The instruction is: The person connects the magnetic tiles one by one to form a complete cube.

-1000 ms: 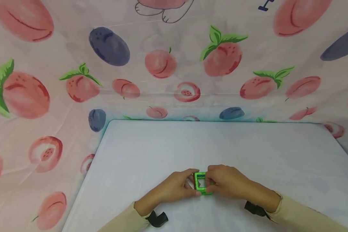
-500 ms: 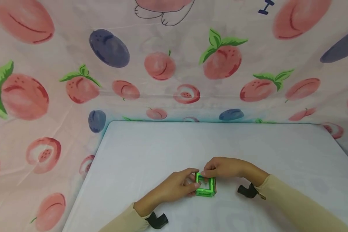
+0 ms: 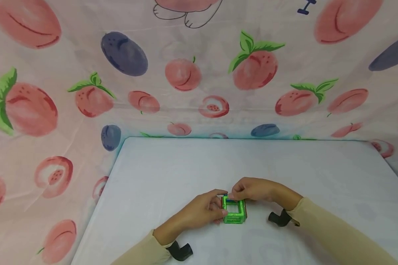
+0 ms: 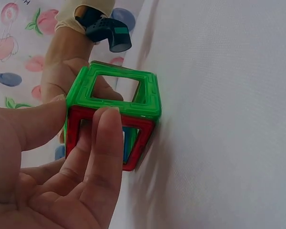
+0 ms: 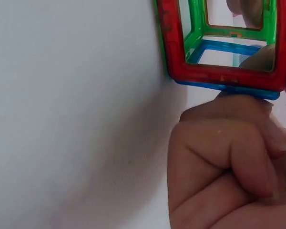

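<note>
A small cube of see-through magnetic tiles [image 3: 240, 219] stands on the white table, with green frames on its top and near side. My left hand [image 3: 200, 211] grips it from the left, thumb at the top edge and fingers against a red tile [image 4: 74, 129]. My right hand [image 3: 260, 189] reaches round to the far side, with thumb and forefinger pinching at the top back edge. In the right wrist view another red tile [image 5: 219, 73] faces the camera, and a blue tile [image 5: 205, 87] lies against the right hand's fingers, the other fingers curled below.
The white tabletop [image 3: 172, 165] runs back to a hanging cloth [image 3: 219, 77] printed with peaches. More of the cloth hangs along the left edge. Black wrist cameras [image 3: 180, 252] sit at both cuffs.
My right hand has moved from the cube's right side to its far top edge, uncovering the right side. My left hand keeps its grip; its thumb has shifted up onto the top.
</note>
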`<action>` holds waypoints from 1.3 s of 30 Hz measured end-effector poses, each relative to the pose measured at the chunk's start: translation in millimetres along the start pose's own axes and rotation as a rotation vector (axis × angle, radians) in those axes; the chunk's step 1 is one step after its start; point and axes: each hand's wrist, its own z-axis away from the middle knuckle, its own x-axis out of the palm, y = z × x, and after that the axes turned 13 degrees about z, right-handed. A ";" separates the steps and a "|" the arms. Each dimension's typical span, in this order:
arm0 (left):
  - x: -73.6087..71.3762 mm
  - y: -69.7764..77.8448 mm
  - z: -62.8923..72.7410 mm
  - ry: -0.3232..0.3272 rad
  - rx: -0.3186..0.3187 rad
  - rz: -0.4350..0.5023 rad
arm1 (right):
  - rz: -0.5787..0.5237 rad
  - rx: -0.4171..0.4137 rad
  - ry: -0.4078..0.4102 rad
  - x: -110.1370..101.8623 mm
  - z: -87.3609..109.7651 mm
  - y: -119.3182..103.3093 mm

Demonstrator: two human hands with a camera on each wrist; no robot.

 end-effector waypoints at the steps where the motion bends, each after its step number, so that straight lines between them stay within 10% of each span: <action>1: 0.7 -0.3 -0.4 0.000 -0.001 0.009 | 0.024 0.011 0.024 0.6 2.1 -1.0; 10: 1.6 -0.4 -2.5 -0.005 -0.036 0.071 | 0.153 0.306 0.435 18.5 42.1 -16.9; 20: 5.1 -2.4 -1.3 0.034 -0.053 0.121 | -0.500 0.103 0.230 65.9 61.8 0.0; 39: 11.2 -2.7 -5.4 0.054 -0.018 0.055 | -0.537 0.166 0.310 70.2 56.2 -1.2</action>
